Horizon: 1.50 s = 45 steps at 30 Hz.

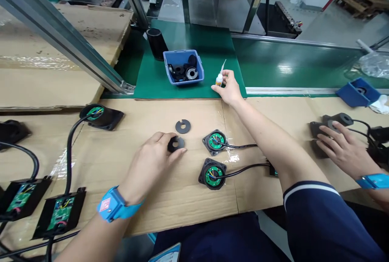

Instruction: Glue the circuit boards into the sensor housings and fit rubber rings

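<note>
My left hand (154, 152) pinches a dark ring-shaped washer (179, 143) just above the cardboard-covered bench. Behind it a second dark washer (182, 126), with a small slot in its edge, lies flat. Out over the green mat, my right hand (227, 88) has its thumb and fingers around a small white glue bottle (219, 79) with a thin nozzle. Between my arms sit two round black housings, the farther housing (214, 142) and the nearer housing (212, 173). Each shows a green circuit board with a black cable running off to the right.
A blue bin (184, 67) of black parts and a black cylinder (157, 44) stand on the green mat (209, 43). At left are cabled boxes with green boards (60, 213) and a black housing (101, 117). A co-worker's hand (349, 152) touches black parts at right, near another blue bin (358, 92).
</note>
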{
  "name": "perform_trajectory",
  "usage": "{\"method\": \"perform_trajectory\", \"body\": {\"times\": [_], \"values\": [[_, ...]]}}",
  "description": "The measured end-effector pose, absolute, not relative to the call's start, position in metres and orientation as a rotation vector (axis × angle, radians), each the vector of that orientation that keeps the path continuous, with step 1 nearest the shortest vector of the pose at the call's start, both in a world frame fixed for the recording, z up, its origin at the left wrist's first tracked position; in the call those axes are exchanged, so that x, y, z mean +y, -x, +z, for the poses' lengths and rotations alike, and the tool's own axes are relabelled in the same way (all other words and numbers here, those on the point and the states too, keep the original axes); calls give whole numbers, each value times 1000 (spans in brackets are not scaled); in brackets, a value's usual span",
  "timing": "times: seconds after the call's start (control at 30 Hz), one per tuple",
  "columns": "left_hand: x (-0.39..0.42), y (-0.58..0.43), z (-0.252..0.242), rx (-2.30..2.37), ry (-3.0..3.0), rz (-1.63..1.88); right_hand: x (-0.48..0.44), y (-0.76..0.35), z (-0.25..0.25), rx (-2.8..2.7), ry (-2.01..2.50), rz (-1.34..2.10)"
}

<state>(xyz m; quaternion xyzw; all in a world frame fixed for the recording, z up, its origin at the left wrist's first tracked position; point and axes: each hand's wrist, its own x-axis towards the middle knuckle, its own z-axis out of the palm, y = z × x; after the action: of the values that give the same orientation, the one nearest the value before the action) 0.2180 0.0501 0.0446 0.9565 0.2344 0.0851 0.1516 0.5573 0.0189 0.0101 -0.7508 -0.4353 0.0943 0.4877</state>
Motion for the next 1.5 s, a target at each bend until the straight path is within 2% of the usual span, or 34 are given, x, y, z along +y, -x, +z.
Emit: {"method": "perform_trajectory", "body": {"times": [0.13, 0.27, 0.43, 0.57, 0.77, 0.9, 1.0, 1.17, 1.5], "values": [[42, -210, 47, 401, -2465, 548, -45, -518, 52, -993, 1751, 146], [15, -217, 40, 167, -2188, 576, -142, -445, 88, -1188, 1726, 237], [-18, -240, 21, -98, -1716, 532, -208, -390, 77, -1521, 1899, 256], [-37, -247, 10, -57, -1695, 600, -208, -383, 62, -1524, 1976, 254], [-52, -234, 5, 135, -1791, 725, -202, -381, 60, -1604, 1850, -177], [-43, -215, 31, 314, -1960, 741, -206, -382, 55, -1630, 1824, -209], [-30, -200, 60, 400, -2210, 630, -208, -384, 52, -1640, 1800, -193], [-28, -190, 88, 229, -2465, 425, -209, -388, 49, -1645, 1757, -159], [-32, -213, 78, 13, -2574, 307, -211, -391, 47, -1668, 1741, -160]]}}
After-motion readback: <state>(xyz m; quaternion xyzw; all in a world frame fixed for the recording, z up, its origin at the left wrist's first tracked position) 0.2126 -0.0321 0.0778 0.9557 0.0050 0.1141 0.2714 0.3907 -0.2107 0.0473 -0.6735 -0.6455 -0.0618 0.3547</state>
